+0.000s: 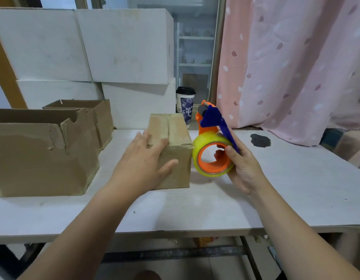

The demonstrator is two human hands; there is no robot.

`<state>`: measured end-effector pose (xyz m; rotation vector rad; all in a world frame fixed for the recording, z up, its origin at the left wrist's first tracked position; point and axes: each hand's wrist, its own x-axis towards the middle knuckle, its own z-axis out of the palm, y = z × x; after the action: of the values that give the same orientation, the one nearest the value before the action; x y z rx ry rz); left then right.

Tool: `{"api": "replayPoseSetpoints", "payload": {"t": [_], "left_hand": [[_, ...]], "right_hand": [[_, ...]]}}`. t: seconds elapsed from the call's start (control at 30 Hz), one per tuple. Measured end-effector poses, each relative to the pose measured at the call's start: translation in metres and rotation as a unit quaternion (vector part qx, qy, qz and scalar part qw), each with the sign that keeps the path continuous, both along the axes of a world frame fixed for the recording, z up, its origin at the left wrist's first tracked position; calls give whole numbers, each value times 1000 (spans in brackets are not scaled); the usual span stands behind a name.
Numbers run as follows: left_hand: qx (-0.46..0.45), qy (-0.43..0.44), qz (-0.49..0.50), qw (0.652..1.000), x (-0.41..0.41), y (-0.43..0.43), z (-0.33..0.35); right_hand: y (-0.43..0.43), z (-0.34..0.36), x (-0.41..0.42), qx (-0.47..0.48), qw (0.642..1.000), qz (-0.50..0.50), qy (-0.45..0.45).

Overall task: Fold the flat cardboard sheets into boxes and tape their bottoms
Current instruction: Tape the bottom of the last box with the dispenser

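Note:
A small brown cardboard box (175, 130) stands in the middle of the white table (195, 209), its closed flaps up and a strip of clear tape along the seam. My left hand (143, 158) lies flat over the box's near left corner, fingers spread on the top and thumb on the front face. My right hand (242, 168) grips an orange and blue tape dispenser (213, 142) with a yellowish roll, held just to the right of the box, its cutter end pointing up and away.
Two open-topped brown boxes (43, 154) stand at the left of the table. White cartons (114, 49) are stacked behind them. A paper cup with a black lid (185, 106) stands behind the small box. A pink curtain (296, 63) hangs at the right. A dark patch (260, 140) marks the table.

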<state>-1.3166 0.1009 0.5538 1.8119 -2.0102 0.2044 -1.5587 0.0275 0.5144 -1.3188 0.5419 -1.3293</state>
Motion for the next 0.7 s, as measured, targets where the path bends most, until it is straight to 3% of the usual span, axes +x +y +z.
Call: {"api": "replayPoseSetpoints", "payload": {"t": [0.07,0.13,0.23,0.4,0.47,0.6,0.7], "left_hand": [[-62,-80,78,992,-7,2,-2],[-121,-109,90,983,-12,1,-2],[-123,-135,90,979,-18,1,-8],[-120,-126,85,981,-26,4,-12],[-169,-107,49,979,-27,0,-8],[-141,-36,30,989,-29,-9,-1],[-157,-46,10,986,-24,-14,-4]], "right_hand": [[6,1,7,6,1000,-11,19],[14,7,13,-21,994,-64,82],[21,21,18,-79,972,-139,171],[21,37,20,-140,937,-175,268],[21,39,19,-148,932,-168,284],[23,45,19,-178,924,-139,310],[21,51,19,-186,917,-130,329]]}}
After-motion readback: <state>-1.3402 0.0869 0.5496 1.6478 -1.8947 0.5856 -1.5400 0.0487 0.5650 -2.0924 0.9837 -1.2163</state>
